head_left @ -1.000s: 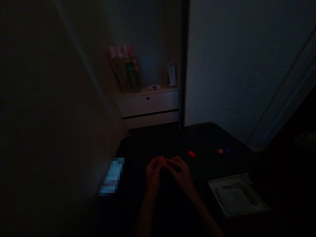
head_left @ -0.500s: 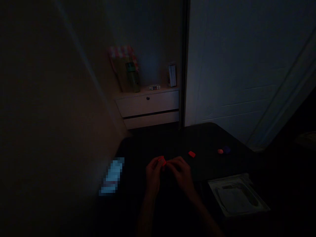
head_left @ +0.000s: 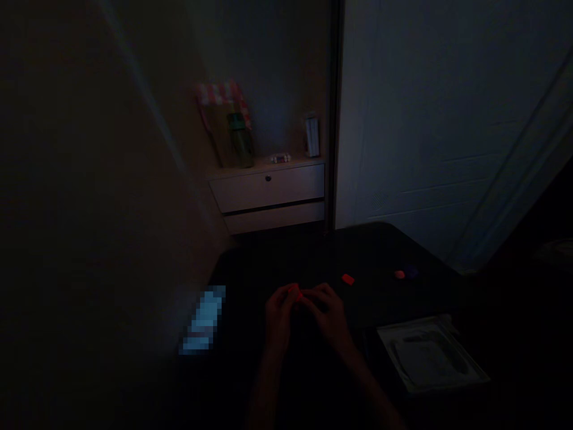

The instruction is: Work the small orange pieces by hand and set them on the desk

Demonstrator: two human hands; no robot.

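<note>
A small bright red piece (head_left: 295, 291), its kind unclear in the dark, is held up over the dark table (head_left: 277, 257). My left hand (head_left: 278, 313) pinches it between thumb and fingers, covering part of it. From the other side my right hand (head_left: 330, 312) meets it, thumb and fingertips pressed together at its right edge. Beyond my right hand lies a second red piece (head_left: 348, 279), flat and roughly rectangular. Farther right on the table are a small pinkish-orange lump (head_left: 399, 275) and a dark purple piece (head_left: 411, 272), side by side.
A lit, blurred-out screen (head_left: 203, 321) lies at the left table edge. At the lower right is a pale, flat square packet (head_left: 432, 355). Behind the table stands a drawer unit (head_left: 277, 191) with a green bottle (head_left: 242, 140) on top. A pale door panel (head_left: 425, 119) rises behind.
My right thumb and fingertips have shifted slightly at the red piece, and less of its red shows. My left hand and the things on the table stay where they were.
</note>
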